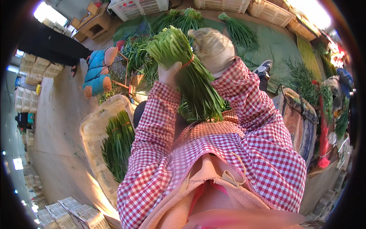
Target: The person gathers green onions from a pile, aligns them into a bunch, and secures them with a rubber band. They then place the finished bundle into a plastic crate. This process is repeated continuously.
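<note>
My left hand point(169, 73), in a pale glove, grips a bundle of garlic chives point(197, 86) in front of my chest. The cut ends point up and away from me, and the dark leaves hang towards my lap. A red band point(188, 61) circles the stems. Close to the right side of the bundle is my right hand point(216, 50), in a soiled whitish glove. It is blurred, and its fingers cannot be made out clearly. At my left side stands a plastic crate point(89, 134) with banded chives point(118, 147) in it.
Beyond my hands, chive bundles point(192, 18) and another bundle point(240, 31) lie on a green sheet point(280, 57). Light-coloured crates point(140, 8) line the far edge. A person point(54, 43) in dark clothing stands upper left, near a teal-and-orange padded object point(97, 71). Crate stacks point(74, 214) stand lower left.
</note>
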